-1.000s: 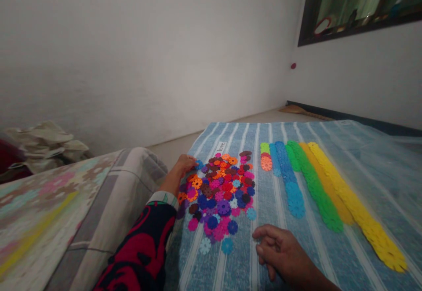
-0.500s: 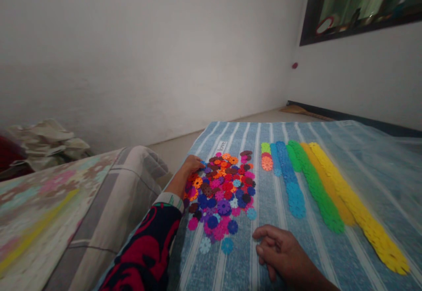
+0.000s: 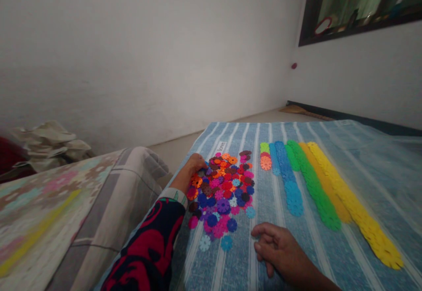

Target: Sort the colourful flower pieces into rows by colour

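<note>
My left hand [image 3: 195, 164] is at the upper left edge of a pile of mixed flower-shaped plastic discs [image 3: 220, 181]. Its fingers are bent, with a small blue disc [image 3: 206, 166] at the tips; the thumb is partly hidden. Red, orange, pink, purple, brown and blue discs make up the pile. My right hand [image 3: 278, 249] rests near the front of the cloth, loosely curled and holding nothing, thumb and fingers apart. Sorted overlapping rows lie beyond it: blue [image 3: 287, 179], green [image 3: 313, 187], orange-yellow [image 3: 332, 194] and yellow [image 3: 356, 207].
A striped blue cloth [image 3: 204, 278] covers the table, with a "love" label [image 3: 222, 146] by the pile. Short lime [image 3: 264, 147] and coral [image 3: 265, 162] groups lie beside the blue rows. To the left stands another surface under a floral cover [image 3: 49, 198]. A wall [image 3: 165, 62] rises behind.
My left hand has shifted slightly right over the pile's edge, the blue disc at its fingertips moving along. My right hand has stayed nearly still.
</note>
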A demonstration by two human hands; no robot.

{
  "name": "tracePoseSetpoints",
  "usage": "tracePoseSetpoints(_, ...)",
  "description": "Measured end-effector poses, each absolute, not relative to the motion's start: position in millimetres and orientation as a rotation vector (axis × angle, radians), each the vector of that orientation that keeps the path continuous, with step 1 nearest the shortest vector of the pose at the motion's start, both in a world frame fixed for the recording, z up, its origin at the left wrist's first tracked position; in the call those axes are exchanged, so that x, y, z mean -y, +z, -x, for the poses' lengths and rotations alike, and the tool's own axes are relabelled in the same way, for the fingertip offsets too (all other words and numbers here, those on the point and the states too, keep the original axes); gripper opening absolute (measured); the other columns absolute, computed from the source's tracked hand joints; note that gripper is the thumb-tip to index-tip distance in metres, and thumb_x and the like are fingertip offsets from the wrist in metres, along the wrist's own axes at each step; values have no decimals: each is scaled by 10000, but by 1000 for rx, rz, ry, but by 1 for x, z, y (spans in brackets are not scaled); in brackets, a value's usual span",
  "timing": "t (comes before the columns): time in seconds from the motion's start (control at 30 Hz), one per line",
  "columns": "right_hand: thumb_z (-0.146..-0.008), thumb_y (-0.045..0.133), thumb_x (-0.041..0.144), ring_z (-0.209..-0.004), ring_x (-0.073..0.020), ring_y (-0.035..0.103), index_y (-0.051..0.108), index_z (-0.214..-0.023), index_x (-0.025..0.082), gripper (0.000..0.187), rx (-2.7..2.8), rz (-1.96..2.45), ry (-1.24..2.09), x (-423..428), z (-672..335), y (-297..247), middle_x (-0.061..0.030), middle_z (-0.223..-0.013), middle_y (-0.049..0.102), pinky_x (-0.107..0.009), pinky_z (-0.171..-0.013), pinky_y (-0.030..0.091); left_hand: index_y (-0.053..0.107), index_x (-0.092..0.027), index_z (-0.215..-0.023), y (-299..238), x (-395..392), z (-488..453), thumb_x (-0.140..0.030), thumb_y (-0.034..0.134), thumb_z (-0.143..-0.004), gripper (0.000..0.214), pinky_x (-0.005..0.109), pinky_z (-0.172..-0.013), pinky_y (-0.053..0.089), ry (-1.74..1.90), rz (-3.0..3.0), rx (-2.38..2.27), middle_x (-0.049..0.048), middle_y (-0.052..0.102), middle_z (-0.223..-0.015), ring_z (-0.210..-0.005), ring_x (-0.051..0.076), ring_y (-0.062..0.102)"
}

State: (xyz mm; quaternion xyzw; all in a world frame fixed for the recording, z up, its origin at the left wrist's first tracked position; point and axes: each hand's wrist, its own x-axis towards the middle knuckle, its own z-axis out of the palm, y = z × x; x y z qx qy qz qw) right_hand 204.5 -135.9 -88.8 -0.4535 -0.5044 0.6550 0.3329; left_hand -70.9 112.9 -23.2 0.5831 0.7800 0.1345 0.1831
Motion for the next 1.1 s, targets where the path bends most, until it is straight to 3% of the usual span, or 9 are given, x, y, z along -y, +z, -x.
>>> tracePoseSetpoints(0.17, -726, 677, 519, -413, -79, 499, 628, -964, 158, 435, 1339, 1156, 1701, 136, -205, -87, 32, -622, 578, -193, -408, 393, 602, -155, -616, -13, -106, 83, -164, 713, -598, 112, 225, -491, 389, 545, -1550, -2249, -50, 466, -439, -509, 127, 527)
tracePoseSetpoints(0.33, -735, 651, 515, -408, -85, 514, 614, -966, 153, 430, 1323, 1136, 1671, 135, -203, -88, 28, -621, 597, -198, -407, 390, 627, -147, -673, 5, -90, 78, -193, 736, -590, 144, 221, -494, 397, 654, -1519, -2205, -46, 514, -485, -513, 116, 524)
tracePoseSetpoints(0.47, -710, 641, 540, -370, -85, 501, 595, -918, 150, 445, 1239, 1121, 1583, 131, -203, -79, 41, -581, 582, -201, -383, 364, 663, -156, -729, 9, -61, 38, -287, 762, -558, 238, 224, -526, 435, 714, -1648, -1814, -31, 600, -569, -586, 133, 567)
tracePoseSetpoints(0.57, -732, 627, 518, -386, -82, 506, 592, -952, 157, 424, 1148, 1166, 1374, 125, -207, -69, 59, -592, 562, -207, -393, 387, 641, -167, -711, 4, -29, -1, -268, 747, -535, 229, 232, -584, 453, 700, -1719, -1438, -26, 632, -639, -640, 135, 578)
tracePoseSetpoints(0.77, -781, 600, 461, -444, -91, 513, 558, -1097, 155, 442, 1069, 1262, 1066, 112, -223, -61, 99, -584, 456, -215, -423, 440, 602, -172, -713, -14, 23, -66, -248, 763, -509, 270, 216, -546, 375, 571, -1753, -1148, -60, 521, -593, -576, 97, 485)
tracePoseSetpoints(0.97, -805, 540, 423, -414, -86, 512, 623, -892, 143, 304, 1191, 1326, 1062, 106, -233, -64, 59, -578, 537, -216, -408, 406, 583, -168, -826, -26, 40, -92, -208, 735, -560, 309, 218, -541, 338, 616, -1709, -1028, -73, 509, -610, -567, 85, 471)
tracePoseSetpoints(1.1, -785, 534, 397, -419, -95, 526, 640, -875, 148, 285, 1229, 1322, 1049, 104, -239, -62, 57, -568, 543, -216, -413, 411, 579, -163, -914, -32, 40, -100, -173, 711, -575, 363, 220, -549, 353, 660, -1765, -1020, -69, 542, -618, -558, 84, 483)
